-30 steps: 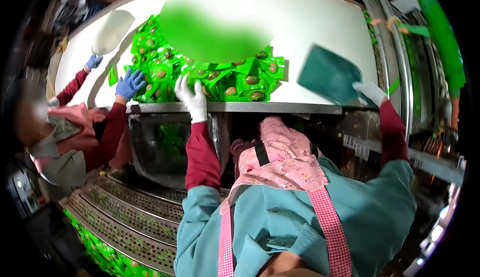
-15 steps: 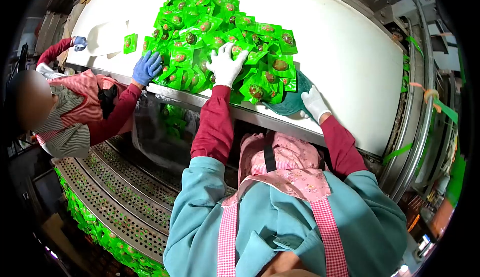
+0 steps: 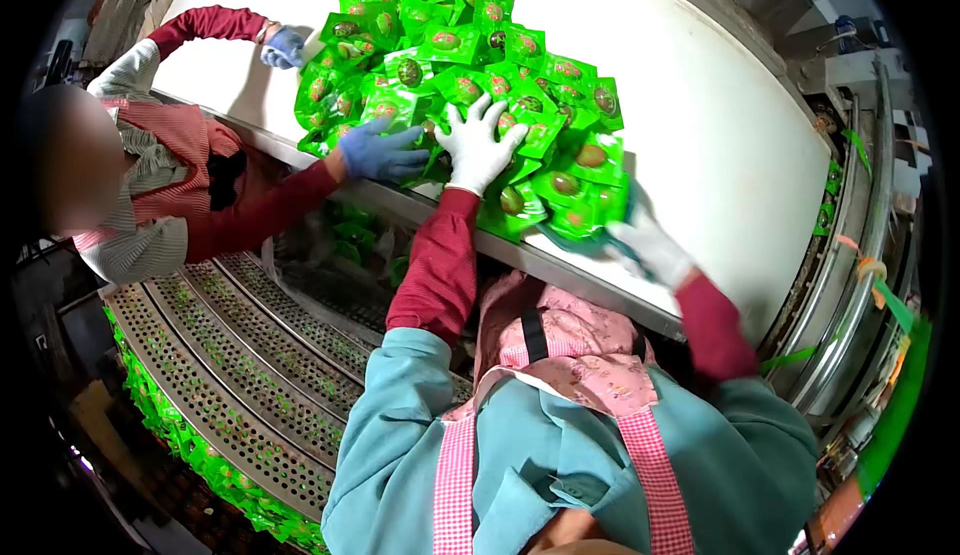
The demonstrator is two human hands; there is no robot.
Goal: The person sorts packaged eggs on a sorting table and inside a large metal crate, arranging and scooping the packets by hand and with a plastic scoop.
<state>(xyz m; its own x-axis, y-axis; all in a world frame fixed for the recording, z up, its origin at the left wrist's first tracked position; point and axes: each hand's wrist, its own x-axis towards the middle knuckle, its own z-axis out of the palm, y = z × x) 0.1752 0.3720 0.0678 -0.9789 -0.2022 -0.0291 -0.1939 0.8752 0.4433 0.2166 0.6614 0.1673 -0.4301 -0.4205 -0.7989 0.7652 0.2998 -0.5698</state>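
Observation:
A heap of shiny green packets, each with a brown oval, egg-like shape printed or showing on it, covers the middle of the white table. My left hand, in a white glove, lies on the near side of the heap with its fingers spread. At the table's front edge my right hand, also white-gloved and smeared by motion, grips the rim of a dark green round dish. Several packets lie over the dish and hide most of it. The right fingers are partly hidden behind the rim.
A co-worker stands at my left; one blue-gloved hand touches the heap close to my left hand, the other is over the table. Perforated metal trays curve below left. Metal rails run along the right.
Packets now cover much of the dish in my right hand. My left hand has shifted slightly right on the heap. Both of the co-worker's hands have moved right, one beside my left hand.

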